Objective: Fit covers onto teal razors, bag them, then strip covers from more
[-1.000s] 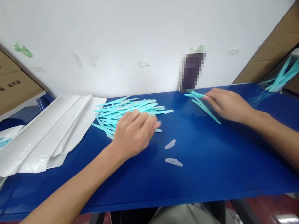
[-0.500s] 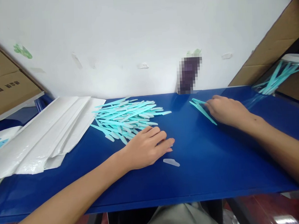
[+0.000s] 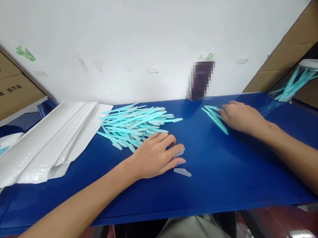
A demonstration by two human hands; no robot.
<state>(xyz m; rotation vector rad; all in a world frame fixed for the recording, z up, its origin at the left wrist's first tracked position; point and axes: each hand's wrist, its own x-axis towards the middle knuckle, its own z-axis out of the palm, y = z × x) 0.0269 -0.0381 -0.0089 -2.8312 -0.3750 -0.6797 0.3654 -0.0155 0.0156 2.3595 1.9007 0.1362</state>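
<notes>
A heap of thin turquoise plastic sticks [image 3: 134, 124] lies on the blue table [image 3: 216, 179] at centre left. My left hand [image 3: 156, 155] lies flat on the table just in front of the heap, fingers stretched out over a small translucent cap [image 3: 179, 152]. A second translucent cap [image 3: 182, 172] lies loose just in front of those fingers. My right hand [image 3: 240, 117] rests further right, its fingers curled on a small bunch of turquoise sticks [image 3: 214, 117] that fans out to its left.
A stack of white plastic bags [image 3: 49, 143] lies at the left. Cardboard boxes stand at far left [image 3: 4, 87] and far right [image 3: 285, 54]. A clear container with more turquoise sticks [image 3: 297, 83] sits at the right edge. A white wall closes the back.
My left hand drew back from the heap toward the table's middle and settled flat over one translucent cap. My right hand stayed on its small bunch of sticks, shifting them slightly.
</notes>
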